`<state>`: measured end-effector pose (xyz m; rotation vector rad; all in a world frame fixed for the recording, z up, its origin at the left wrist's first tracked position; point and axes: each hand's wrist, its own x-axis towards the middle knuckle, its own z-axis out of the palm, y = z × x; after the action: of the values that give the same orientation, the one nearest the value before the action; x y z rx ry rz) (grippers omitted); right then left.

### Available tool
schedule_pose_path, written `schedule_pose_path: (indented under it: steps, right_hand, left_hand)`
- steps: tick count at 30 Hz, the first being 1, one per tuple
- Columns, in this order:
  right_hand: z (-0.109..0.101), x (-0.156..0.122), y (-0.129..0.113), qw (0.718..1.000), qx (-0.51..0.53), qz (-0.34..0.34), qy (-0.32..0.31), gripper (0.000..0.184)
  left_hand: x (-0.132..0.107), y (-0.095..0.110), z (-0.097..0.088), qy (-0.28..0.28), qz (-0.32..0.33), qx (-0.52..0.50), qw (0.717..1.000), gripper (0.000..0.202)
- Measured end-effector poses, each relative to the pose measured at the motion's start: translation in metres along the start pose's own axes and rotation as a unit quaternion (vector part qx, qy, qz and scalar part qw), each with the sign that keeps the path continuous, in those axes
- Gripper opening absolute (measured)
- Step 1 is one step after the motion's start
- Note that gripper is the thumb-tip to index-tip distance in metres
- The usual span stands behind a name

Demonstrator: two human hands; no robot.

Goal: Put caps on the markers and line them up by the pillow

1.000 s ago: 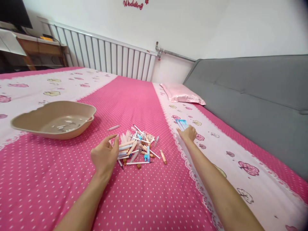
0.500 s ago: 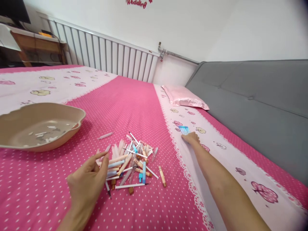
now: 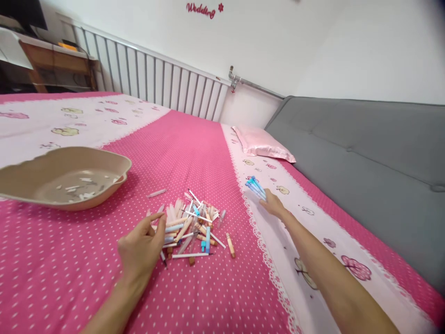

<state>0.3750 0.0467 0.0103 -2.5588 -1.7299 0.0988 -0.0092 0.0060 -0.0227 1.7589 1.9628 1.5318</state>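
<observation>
A pile of pens and caps (image 3: 194,222) in peach, white and blue lies on the pink dotted bedspread (image 3: 194,148). My left hand (image 3: 142,250) rests at the pile's left edge, fingers curled with thumb and forefinger near a peach pen. Whether it grips one is hidden. My right hand (image 3: 273,204) reaches far out over the pale strip of the spread and is closed on a bunch of blue pens (image 3: 255,188), lifted and tilted to the left.
A beige scalloped tray (image 3: 66,178) with small scraps inside sits at the left. One loose pen (image 3: 156,193) lies between tray and pile. A pink pillow (image 3: 262,146) and a grey padded headboard (image 3: 365,153) lie to the right. A white radiator (image 3: 149,86) lines the far wall.
My right hand has drawn back a little with the blue pens, which now point up and left. My left hand stays at the pile's left edge; the camera shifted slightly.
</observation>
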Motion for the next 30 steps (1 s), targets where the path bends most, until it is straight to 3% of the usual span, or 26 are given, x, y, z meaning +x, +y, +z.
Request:
schedule_pose_path:
  steps: [4, 7, 10, 15, 20, 24, 27, 30]
  right_hand:
    - [-0.055, -0.049, -0.037, 0.984, -0.08, -0.159, -0.026, 0.038]
    - [-0.086, -0.084, -0.079, 0.961, -0.153, -0.228, -0.045, 0.031]
    - [-0.096, -0.115, -0.121, 0.946, -0.206, -0.246, -0.044, 0.029]
    - [-0.094, -0.155, -0.164, 0.944, -0.231, -0.233, -0.033, 0.028]
    - [-0.11, -0.178, -0.178, 0.963, -0.206, -0.172, -0.033, 0.026]
    - [-0.118, -0.195, -0.173, 0.983, -0.133, -0.113, -0.056, 0.023]
    - [-0.104, -0.21, -0.159, 0.992, -0.018, -0.085, -0.094, 0.026]
    - [-0.07, -0.227, -0.148, 0.982, 0.144, -0.056, -0.106, 0.028]
  left_hand:
    - [0.0, -0.006, 0.004, -0.004, -0.002, -0.011, 1.0, 0.032]
    - [-0.008, -0.01, -0.001, -0.036, -0.017, -0.04, 0.998, 0.034]
    - [-0.026, -0.014, -0.021, -0.066, -0.047, -0.08, 0.994, 0.034]
    - [-0.066, -0.032, -0.079, -0.121, -0.066, -0.126, 0.982, 0.031]
    - [-0.094, -0.051, -0.126, -0.218, -0.06, -0.218, 0.949, 0.031]
    - [-0.104, -0.059, -0.143, -0.269, -0.052, -0.279, 0.92, 0.031]
    - [-0.107, -0.063, -0.145, -0.285, -0.049, -0.312, 0.905, 0.032]
    - [-0.108, -0.068, -0.143, -0.288, -0.047, -0.329, 0.898, 0.032]
